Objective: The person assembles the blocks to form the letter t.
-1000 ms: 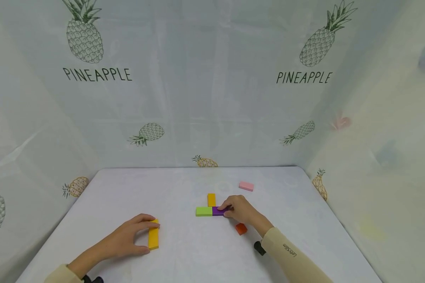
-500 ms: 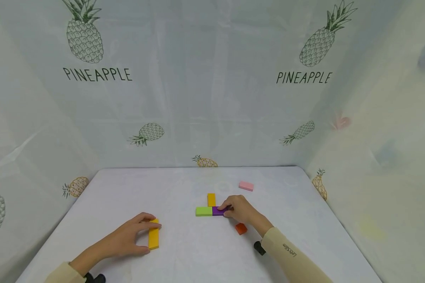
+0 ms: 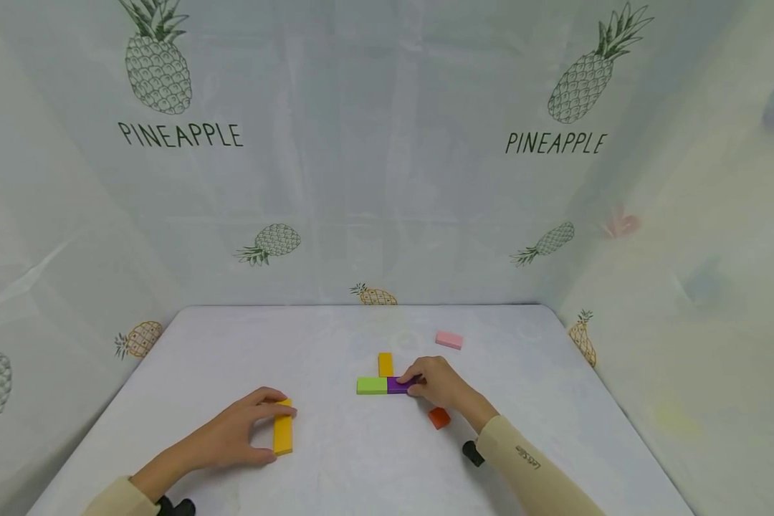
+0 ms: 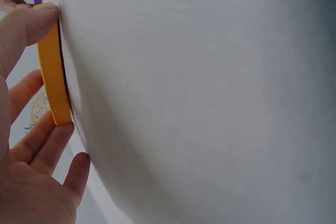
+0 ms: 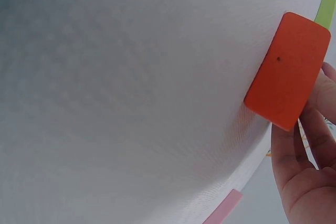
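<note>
White hanging sheet [image 3: 387, 165], pineapple print, behind a pale surface [image 3: 335, 466]. Left hand [image 3: 235, 433], toward the left and near edges: fingers grasping a long yellow block [image 3: 283, 431] by its two ends, thumb at the near one. Whether it rests on the surface, cannot tell. Right hand [image 3: 440, 382], right of centre: fingers pinching a purple block [image 3: 396, 385], its left end against a lime green block [image 3: 371, 386]. Short yellow block [image 3: 385, 364] on their far-edge side, at the seam. Orange-red block [image 3: 438, 418] on the near-edge side of the right hand. Pink block [image 3: 448, 340] closest to the far edge, toward the far right corner.
</note>
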A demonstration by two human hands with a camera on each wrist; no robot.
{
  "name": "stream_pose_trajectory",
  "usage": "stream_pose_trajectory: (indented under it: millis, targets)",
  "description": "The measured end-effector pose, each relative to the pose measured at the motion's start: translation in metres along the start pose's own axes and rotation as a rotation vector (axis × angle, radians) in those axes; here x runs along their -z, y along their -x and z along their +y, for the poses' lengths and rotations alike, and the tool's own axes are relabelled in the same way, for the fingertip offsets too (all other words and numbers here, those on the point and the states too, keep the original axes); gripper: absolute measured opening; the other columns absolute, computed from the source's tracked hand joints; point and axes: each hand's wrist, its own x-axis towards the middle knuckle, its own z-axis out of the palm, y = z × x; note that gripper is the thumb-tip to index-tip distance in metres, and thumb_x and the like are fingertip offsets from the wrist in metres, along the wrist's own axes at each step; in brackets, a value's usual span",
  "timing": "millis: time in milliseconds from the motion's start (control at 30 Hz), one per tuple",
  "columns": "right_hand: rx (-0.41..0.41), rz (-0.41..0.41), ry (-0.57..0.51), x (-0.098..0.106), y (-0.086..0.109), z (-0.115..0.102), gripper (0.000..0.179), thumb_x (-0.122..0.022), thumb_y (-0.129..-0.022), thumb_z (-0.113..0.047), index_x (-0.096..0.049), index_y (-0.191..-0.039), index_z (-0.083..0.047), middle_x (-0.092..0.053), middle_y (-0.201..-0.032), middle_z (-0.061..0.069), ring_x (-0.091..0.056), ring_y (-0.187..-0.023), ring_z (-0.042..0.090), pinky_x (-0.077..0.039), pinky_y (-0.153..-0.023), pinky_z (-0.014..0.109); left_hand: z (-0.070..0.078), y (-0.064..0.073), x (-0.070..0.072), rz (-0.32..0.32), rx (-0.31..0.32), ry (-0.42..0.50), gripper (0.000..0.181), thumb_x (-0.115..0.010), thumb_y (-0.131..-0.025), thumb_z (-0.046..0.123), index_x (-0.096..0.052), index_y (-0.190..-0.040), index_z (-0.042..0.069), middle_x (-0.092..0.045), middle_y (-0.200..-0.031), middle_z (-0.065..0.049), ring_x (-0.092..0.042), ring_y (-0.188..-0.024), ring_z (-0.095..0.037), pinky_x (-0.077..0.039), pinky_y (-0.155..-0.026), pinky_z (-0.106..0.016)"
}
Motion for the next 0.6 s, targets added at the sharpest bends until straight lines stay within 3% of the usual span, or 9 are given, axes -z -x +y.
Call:
stream_pose_trajectory:
  millis: [267, 600]
  targets:
    - [0.007, -0.001, -0.007, 0.0, 0.001, -0.003, 0.021, -0.078, -0.097, -0.007, -0.084, -0.115, -0.015, -0.075, -0.114, -0.001, -0.064, -0.102, 0.018, -0.06, -0.095, 0.041, 0.007, -0.014, -0.003, -0.04, 0.034, -0.029, 0.065, -0.091, -0.082, 0.043, -0.066, -0.142, 0.04, -0.051, -0.148, 0.012, -0.056, -0.13, -0.017, -0.054, -0.108, -0.047]
    - [0.013, 0.003, -0.001, 0.0, 0.001, -0.001, 0.021, -0.079, -0.096, -0.008, -0.084, -0.115, -0.016, -0.074, -0.113, -0.002, -0.064, -0.101, 0.017, -0.06, -0.094, 0.041, 0.029, -0.038, -0.003, -0.045, -0.023, 0.033, 0.063, -0.09, -0.085, 0.041, -0.067, -0.143, 0.033, -0.051, -0.149, 0.009, -0.054, -0.132, -0.019, -0.053, -0.11, -0.049]
